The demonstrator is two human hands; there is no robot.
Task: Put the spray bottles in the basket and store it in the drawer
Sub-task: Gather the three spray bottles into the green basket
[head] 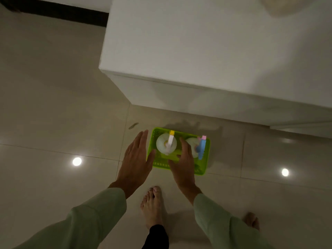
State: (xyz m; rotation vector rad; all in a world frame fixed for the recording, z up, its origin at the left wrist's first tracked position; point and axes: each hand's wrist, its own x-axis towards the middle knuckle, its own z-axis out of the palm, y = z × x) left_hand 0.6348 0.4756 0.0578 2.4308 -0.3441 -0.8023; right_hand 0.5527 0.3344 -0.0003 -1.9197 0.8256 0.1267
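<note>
A bright green plastic basket (206,159) stands on the tiled floor in front of a white cabinet. Two translucent spray bottles stand upright in it: one with a white and yellow trigger head (166,143) on the left, one with a blue and pink trigger head (201,148) on the right. My left hand (136,160) hovers flat and open just left of the basket's left edge. My right hand (183,162) hovers open above the basket's near middle, hiding part of it. Neither hand holds anything.
The white cabinet (197,51) fills the upper right; its front face (179,94) rises just behind the basket. A drawer or lower edge (301,128) juts out at the right. My bare feet (152,205) stand on the glossy floor just before the basket.
</note>
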